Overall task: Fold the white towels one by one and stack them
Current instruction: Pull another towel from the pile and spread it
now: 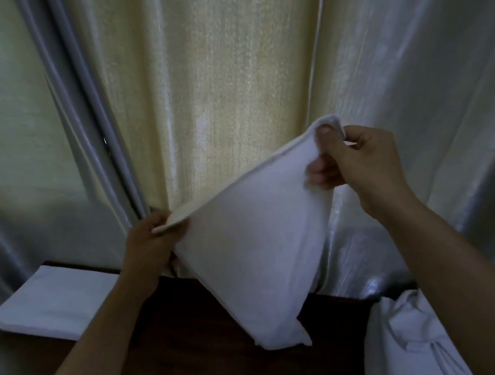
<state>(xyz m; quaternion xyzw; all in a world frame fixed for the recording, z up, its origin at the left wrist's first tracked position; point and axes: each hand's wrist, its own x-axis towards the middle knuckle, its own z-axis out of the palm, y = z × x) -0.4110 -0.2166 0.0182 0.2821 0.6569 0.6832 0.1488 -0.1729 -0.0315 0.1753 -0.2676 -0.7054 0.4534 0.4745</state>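
Two bare hands hold one white towel (247,249) up in the air above a dark wooden table (199,364). The right hand (358,161) is closed on the towel's upper corner, thumb pressed on the near side of the cloth and fingers curled behind it. The left hand (150,246) sits lower and is also closed, pinching the towel's other top corner between thumb and fingers. Between the two grips the top edge of the towel runs taut on a slant, rising toward the right hand. Below that edge the cloth hangs down and narrows to a point whose tip hangs low above the table; whether it touches the wood cannot be told.

Left of the held towel, at the far left end of the table, lies a flat stack of folded white towels (51,301). Right of the held towel, at the table's right edge, sits a crumpled heap of white cloth (414,338), partly covered by the right forearm. Behind the table and the towel hang pale, shiny curtains (211,82) in long vertical folds, filling the whole background.
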